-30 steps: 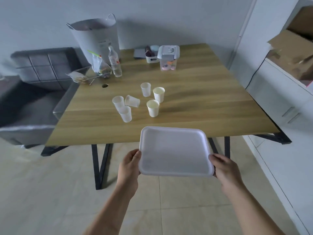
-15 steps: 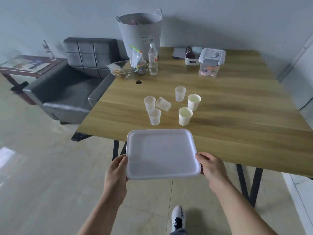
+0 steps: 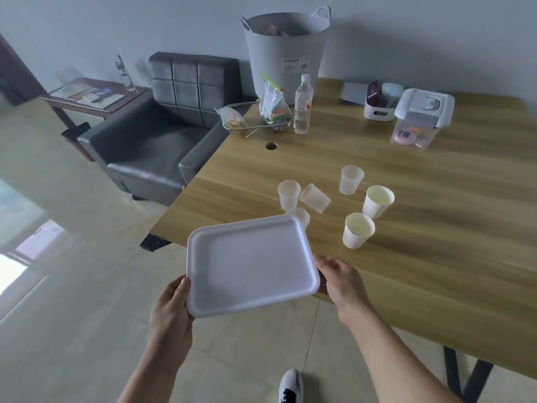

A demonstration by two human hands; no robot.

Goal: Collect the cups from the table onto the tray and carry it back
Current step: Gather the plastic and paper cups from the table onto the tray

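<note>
Barely begun: white tray point(image 3: 250, 266) empty, gripped by left hand point(image 3: 171, 303) and right hand point(image 3: 338, 279) at bench point(image 3: 436, 257) edge; six cups point(image 3: 358, 230) beyond tray, uncollected.

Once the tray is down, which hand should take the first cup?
Probably the right hand: it grips the tray on the side nearest the paper cup. The left hand is off the table, over the floor.

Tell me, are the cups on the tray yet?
Not yet. The white tray is empty, held by the left hand and right hand at the table edge. All six cups still sit on the table, like the tipped cup and a paper cup. Collecting and carrying back remain.
</note>
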